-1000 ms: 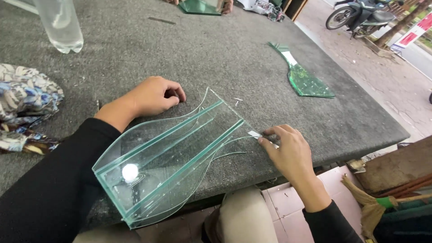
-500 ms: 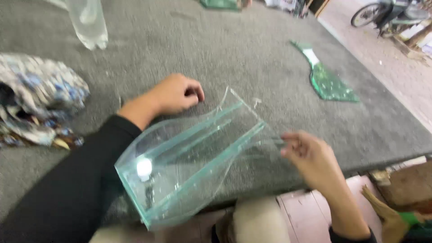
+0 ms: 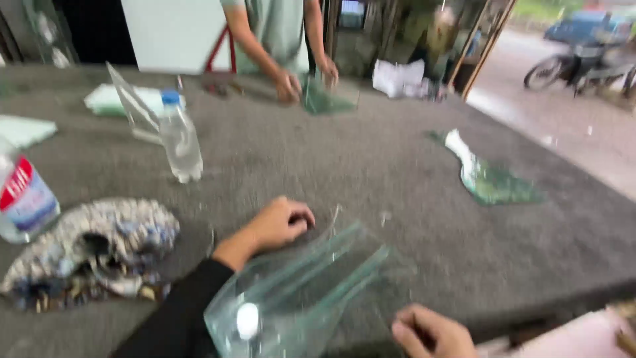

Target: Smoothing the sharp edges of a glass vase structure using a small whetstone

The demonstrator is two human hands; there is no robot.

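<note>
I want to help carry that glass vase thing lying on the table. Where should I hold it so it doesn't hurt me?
Best guess: hold the glass vase by its flat, wide side panes, with both palms, reaching in from its two sides. It lies tilted on the grey table, its open end pointing away, and the thin pane edges there look sharp. The left hand rests beside it; the right hand is near its front.

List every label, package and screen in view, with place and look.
Bottle label: far left on the table, red, white and blue band around a clear bottle.
Screen: back, top centre, small bluish rectangle, blurred.
Small bottle: left of centre, clear, blue cap, no label visible.
</note>
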